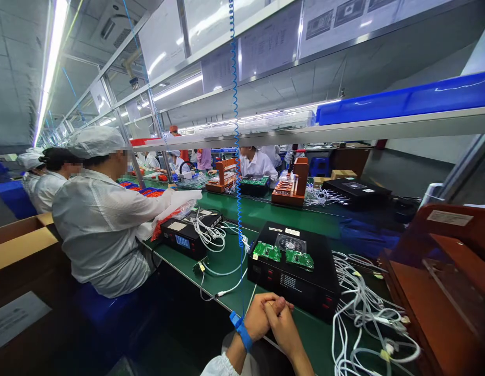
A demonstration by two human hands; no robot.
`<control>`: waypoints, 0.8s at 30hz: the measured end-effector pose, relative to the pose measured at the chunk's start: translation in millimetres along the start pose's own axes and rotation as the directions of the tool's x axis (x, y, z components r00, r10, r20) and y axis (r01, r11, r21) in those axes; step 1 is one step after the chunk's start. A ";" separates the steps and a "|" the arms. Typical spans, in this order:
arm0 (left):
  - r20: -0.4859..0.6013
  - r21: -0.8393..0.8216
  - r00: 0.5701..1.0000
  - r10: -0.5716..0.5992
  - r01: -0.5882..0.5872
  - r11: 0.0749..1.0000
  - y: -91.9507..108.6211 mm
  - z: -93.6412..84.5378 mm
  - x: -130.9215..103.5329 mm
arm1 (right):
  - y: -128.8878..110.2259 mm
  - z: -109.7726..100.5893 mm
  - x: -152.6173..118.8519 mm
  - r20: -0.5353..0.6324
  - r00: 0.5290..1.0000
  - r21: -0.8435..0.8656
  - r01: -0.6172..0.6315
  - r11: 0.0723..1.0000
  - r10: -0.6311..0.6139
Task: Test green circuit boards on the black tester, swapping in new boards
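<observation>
Open green bench top [316,330] runs as a narrow strip between the near edge and the front of a black box [305,291]; both hands lie over this strip, just short of the box. To the right, room is taken up by tangled white cables [359,303] and a red-brown fixture [461,292]. Left hand [258,316] and right hand [283,324] clasped, fingers folded over one another; no object seen in the grip, inside of the palms cannot be told.

Box: dark, flat-topped, angular, round fan grille on top. Two green circuit boards [299,259], thin and rectangular, lie on it near its front edge. Blue band [241,331] circles the left wrist; a coiled blue cord [237,156] hangs above.

Right forearm cut off by the lower frame; left fingers partly covered by the right hand; individual cable runs hard to trace
</observation>
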State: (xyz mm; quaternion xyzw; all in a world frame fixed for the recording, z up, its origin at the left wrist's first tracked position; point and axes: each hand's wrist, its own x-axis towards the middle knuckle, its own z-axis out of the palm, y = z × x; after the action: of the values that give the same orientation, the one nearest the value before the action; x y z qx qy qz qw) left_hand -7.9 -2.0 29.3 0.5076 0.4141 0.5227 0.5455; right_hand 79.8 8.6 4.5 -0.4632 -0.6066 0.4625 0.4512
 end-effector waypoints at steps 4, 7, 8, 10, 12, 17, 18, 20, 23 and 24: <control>0.002 -0.002 1.000 0.009 -0.009 1.000 0.4 -0.1 -0.2 | 3.7 2.8 0.5 -0.010 1.000 0.010 0.020 1.000 -0.019; 0.010 -0.027 1.000 0.023 -0.023 0.999 -2.2 -1.0 0.4 | 3.7 4.1 -0.4 -0.036 0.999 0.011 0.027 1.000 -0.026; 0.015 -0.036 0.999 0.032 -0.031 0.999 -3.5 -1.3 0.7 | 3.4 4.3 -0.7 -0.044 0.999 0.010 0.029 1.000 -0.029; 0.022 -0.053 0.999 0.048 -0.047 0.998 -6.3 -1.8 1.1 | 2.1 4.3 -1.4 -0.040 0.999 0.008 0.032 0.999 -0.032; 0.022 -0.069 0.998 0.052 -0.050 0.996 -9.3 -2.1 1.6 | 0.2 4.1 -2.2 -0.031 0.999 0.009 0.032 0.999 -0.032; 0.007 -0.111 0.999 0.031 -0.030 0.993 -15.4 -2.7 2.9 | -5.6 3.6 -4.7 -0.031 0.999 -0.004 0.039 0.999 -0.039; 0.007 -0.118 0.999 0.032 -0.031 0.993 -16.1 -2.9 3.0 | -6.4 3.6 -5.1 -0.029 0.999 -0.002 0.040 0.999 -0.040; 0.010 -0.116 0.999 0.040 -0.038 0.992 -16.2 -3.3 2.9 | -7.5 4.0 -5.6 -0.042 0.999 0.016 0.030 0.999 -0.029; 0.006 -0.077 0.999 0.048 -0.048 0.996 -14.1 -3.3 1.9 | -8.3 4.8 -6.0 -0.066 0.998 0.026 -0.002 1.000 0.004; 0.007 -0.068 0.999 0.048 -0.048 0.997 -13.1 -3.0 1.6 | -8.4 5.0 -6.0 -0.067 0.998 0.018 -0.006 1.000 0.007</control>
State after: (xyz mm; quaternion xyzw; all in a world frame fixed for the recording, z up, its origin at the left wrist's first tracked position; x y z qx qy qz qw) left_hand -8.7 0.7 16.1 0.5008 0.3814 0.5474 0.5515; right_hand 74.8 0.8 11.1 -0.4762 -0.5855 0.4536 0.4740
